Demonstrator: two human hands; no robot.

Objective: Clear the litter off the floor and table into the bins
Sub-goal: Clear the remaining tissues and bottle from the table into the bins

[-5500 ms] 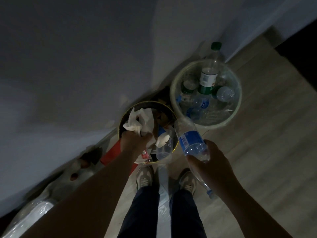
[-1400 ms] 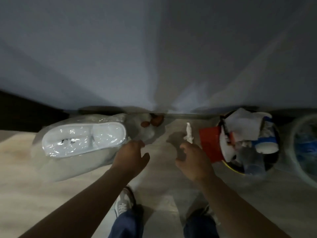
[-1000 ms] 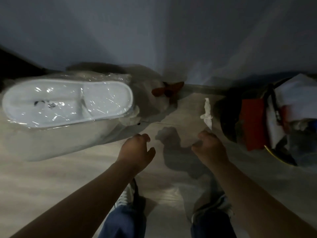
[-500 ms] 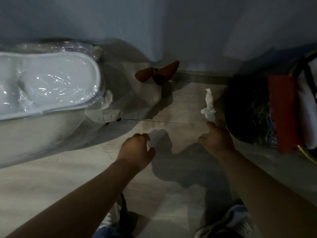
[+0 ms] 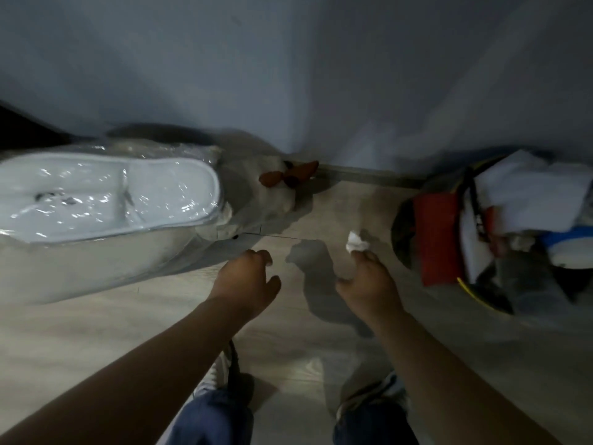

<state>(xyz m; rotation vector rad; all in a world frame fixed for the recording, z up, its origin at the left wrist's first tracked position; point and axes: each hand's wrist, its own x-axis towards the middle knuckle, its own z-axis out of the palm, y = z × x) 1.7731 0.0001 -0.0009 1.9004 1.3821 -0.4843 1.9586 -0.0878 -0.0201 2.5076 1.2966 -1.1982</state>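
Note:
My right hand (image 5: 369, 284) pinches a small crumpled white tissue (image 5: 356, 246) at its fingertips, lifted a little above the wooden floor (image 5: 288, 332). To its right stands a dark bin (image 5: 404, 232) with a yellow rim, heaped with white paper, a red carton and a blue-and-white cup. My left hand (image 5: 247, 281) hovers over the floor, fingers loosely curled, holding nothing.
A large plush toy (image 5: 250, 191) with a plastic-wrapped white oval face (image 5: 106, 194) lies along the grey wall (image 5: 288, 75) at the left. My shoes and blue trouser legs (image 5: 211, 415) are at the bottom. The room is dim.
My right hand reached the tissue strip lying by the bin and picked it up; it is now bunched at the fingertips. The view drew back, showing the bin's contents again.

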